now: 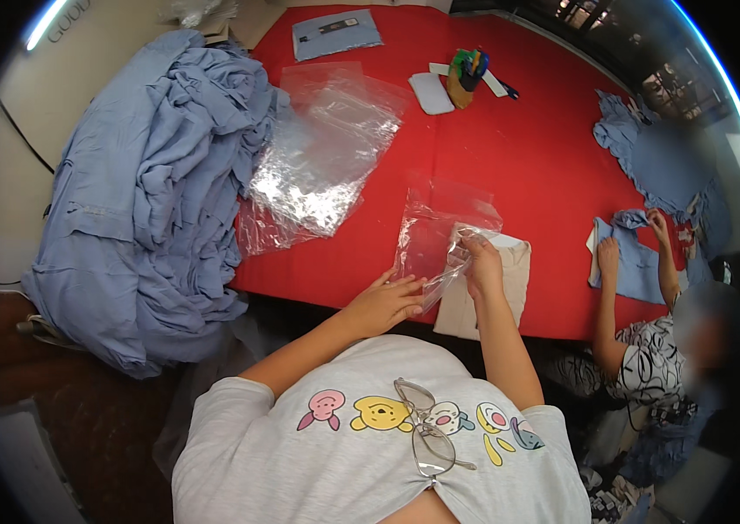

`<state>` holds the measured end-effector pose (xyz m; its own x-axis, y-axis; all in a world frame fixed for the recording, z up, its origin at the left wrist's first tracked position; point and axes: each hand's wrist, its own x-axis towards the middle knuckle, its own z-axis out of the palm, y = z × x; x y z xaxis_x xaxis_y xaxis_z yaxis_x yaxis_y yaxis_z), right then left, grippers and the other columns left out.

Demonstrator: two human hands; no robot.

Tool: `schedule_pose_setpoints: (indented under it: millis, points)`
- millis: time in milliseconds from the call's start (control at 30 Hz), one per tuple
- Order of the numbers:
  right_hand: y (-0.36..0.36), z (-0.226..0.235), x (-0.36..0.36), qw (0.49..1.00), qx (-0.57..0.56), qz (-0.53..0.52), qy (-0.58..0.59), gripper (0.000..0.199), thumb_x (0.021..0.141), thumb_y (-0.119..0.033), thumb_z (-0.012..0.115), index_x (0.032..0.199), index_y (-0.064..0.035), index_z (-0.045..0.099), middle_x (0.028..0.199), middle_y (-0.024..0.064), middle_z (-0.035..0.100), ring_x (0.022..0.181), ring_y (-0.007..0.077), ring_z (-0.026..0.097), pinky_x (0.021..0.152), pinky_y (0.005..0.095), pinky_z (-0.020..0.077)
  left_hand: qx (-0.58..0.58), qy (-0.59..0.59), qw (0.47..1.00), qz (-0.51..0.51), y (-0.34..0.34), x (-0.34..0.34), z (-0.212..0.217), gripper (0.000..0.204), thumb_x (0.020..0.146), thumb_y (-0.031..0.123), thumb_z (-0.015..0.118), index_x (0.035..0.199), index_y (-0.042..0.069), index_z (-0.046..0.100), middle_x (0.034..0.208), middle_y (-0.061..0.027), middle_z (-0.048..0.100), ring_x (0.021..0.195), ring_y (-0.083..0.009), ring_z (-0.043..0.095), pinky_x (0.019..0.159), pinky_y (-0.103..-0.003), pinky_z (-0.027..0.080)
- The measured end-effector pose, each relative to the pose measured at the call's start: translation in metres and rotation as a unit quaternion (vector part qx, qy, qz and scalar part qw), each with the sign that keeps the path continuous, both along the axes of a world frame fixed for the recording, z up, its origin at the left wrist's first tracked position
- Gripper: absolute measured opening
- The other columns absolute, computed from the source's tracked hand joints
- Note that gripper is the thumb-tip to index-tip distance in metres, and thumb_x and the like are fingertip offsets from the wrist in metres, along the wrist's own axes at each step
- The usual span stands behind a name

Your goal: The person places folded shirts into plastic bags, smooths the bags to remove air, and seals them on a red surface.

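— What is held over the red tabletop (527, 166)?
— A clear plastic bag (435, 240) is gripped at its mouth: the left hand (387, 304) is pinched on its lower edge, the right hand (481, 262) is clenched on its upper edge, near the tabletop's front edge.
— Is anything seen inside it?
— Nothing can be made out inside. A folded beige cloth (509, 293) lies just beneath.
— And other containers?
— A stack of clear bags (322, 157) is spread beside a heap of blue garments (151, 192); a small pouch of pens (466, 74) is stood farther back
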<state>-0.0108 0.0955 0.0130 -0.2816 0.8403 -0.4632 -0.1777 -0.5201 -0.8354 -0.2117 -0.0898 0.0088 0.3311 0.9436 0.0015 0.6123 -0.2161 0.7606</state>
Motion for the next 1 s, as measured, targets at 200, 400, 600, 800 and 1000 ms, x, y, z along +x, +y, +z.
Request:
schedule_pose_setpoints:
  millis: [200, 400, 600, 800, 1000]
  points:
    - [-0.059, 0.023, 0.090, 0.971, -0.073, 0.065, 0.218, 0.024, 0.101, -0.006, 0.065, 0.125, -0.0028, 0.068, 0.098, 0.0095, 0.073, 0.093, 0.0248, 0.073, 0.088, 0.0431, 0.0620, -0.070, -0.389, 0.855, 0.336, 0.017, 0.047, -0.013, 0.071, 0.108, 0.038, 0.071, 0.161, -0.003, 0.047, 0.166, -0.0230, 0.050, 0.160, -0.0316, 0.041, 0.133, -0.046, 0.027]
    - [-0.109, 0.040, 0.180, 0.986, 0.078, 0.095, 0.115, 0.022, 0.097, 0.002, 0.064, 0.116, 0.0013, 0.075, 0.102, 0.0127, 0.078, 0.096, 0.0246, 0.076, 0.090, 0.0368, 0.0604, -0.184, -0.591, 0.784, 0.047, 0.081, 0.077, 0.037, 0.063, 0.109, 0.045, 0.065, 0.153, 0.000, 0.058, 0.144, -0.0224, 0.072, 0.137, -0.0316, 0.068, 0.125, -0.045, 0.043]
    - [-0.149, 0.048, 0.250, 0.981, 0.133, 0.140, -0.020, 0.046, 0.097, -0.009, 0.072, 0.141, 0.0011, 0.069, 0.118, 0.0159, 0.079, 0.112, 0.0250, 0.075, 0.103, 0.0362, 0.0554, -0.211, -0.475, 0.848, 0.102, 0.084, 0.137, 0.078, 0.049, 0.103, 0.020, 0.078, 0.145, -0.003, 0.066, 0.132, -0.0242, 0.077, 0.119, -0.0298, 0.077, 0.112, -0.040, 0.057]
    - [-0.147, 0.063, 0.317, 0.983, 0.175, -0.012, 0.062, 0.075, 0.097, -0.016, 0.080, 0.161, -0.0002, 0.046, 0.135, 0.0178, 0.072, 0.120, 0.0261, 0.073, 0.109, 0.0385, 0.0539, -0.214, -0.484, 0.835, 0.148, 0.074, 0.187, 0.061, 0.039, 0.099, 0.011, 0.082, 0.132, -0.005, 0.071, 0.110, -0.0158, 0.081, 0.106, -0.0229, 0.080, 0.095, -0.034, 0.064]
    - [-0.106, 0.086, 0.323, 0.948, 0.307, 0.019, -0.077, 0.027, 0.100, -0.007, 0.079, 0.126, -0.0009, 0.073, 0.098, 0.0049, 0.074, 0.092, 0.0149, 0.074, 0.086, 0.0276, 0.0599, -0.200, -0.438, 0.862, 0.160, 0.072, 0.220, 0.057, 0.028, 0.097, 0.018, 0.086, 0.113, -0.001, 0.074, 0.095, -0.0073, 0.077, 0.082, -0.0154, 0.074, 0.085, -0.031, 0.061]
